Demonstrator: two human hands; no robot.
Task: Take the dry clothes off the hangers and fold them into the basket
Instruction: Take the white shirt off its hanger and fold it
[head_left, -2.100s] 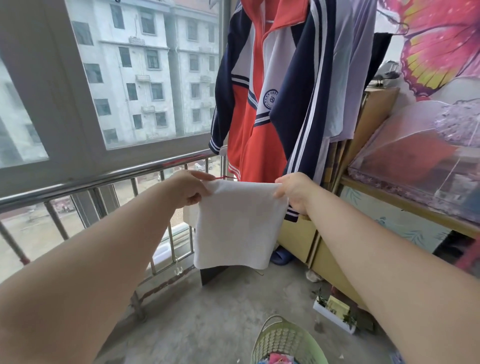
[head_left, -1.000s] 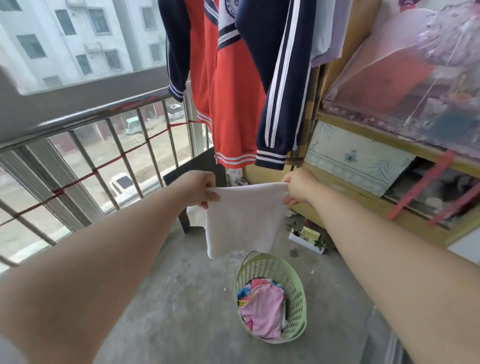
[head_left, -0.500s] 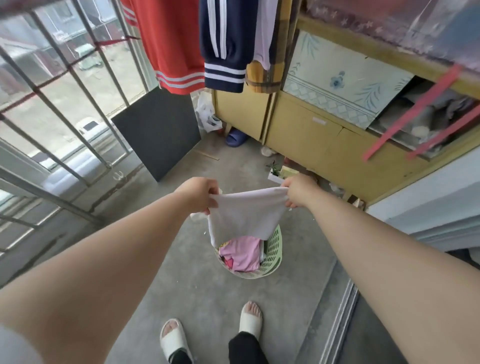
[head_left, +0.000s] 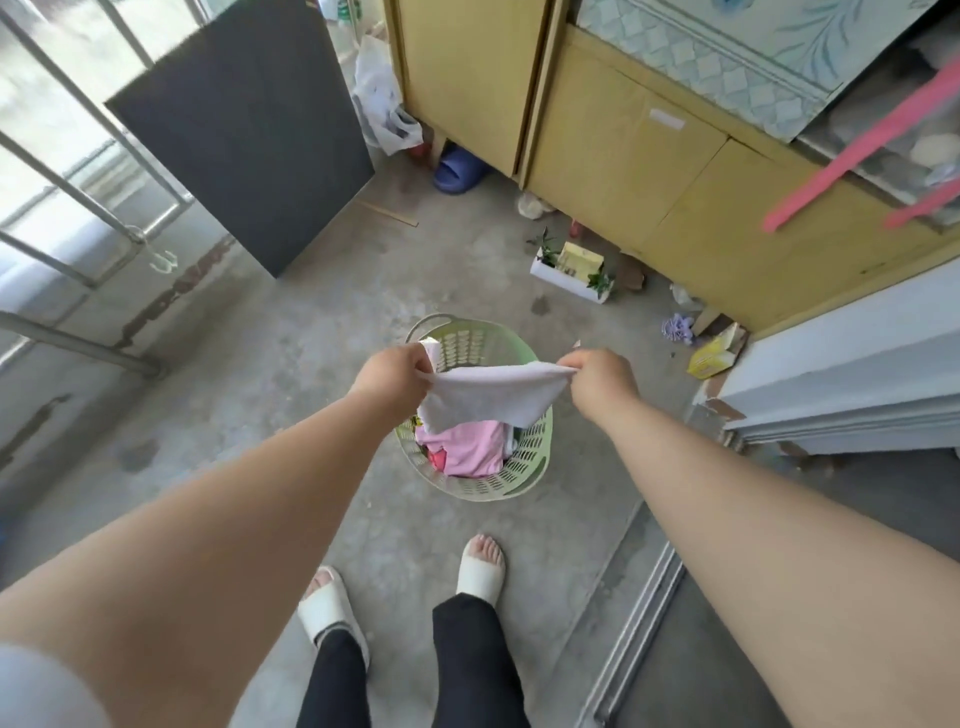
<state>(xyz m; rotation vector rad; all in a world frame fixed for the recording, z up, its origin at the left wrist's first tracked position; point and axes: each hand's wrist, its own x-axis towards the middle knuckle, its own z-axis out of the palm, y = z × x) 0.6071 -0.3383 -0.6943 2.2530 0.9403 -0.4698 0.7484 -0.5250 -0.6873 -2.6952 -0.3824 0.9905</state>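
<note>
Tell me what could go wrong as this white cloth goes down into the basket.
1. The left hand and right hand pinch the white cloth only at its top edge. Dropped from there, it may crumple and lose its fold.
2. Stretched, it spans about as wide as the green basket, so a corner could fall over the rim onto the stained concrete floor.
</note>
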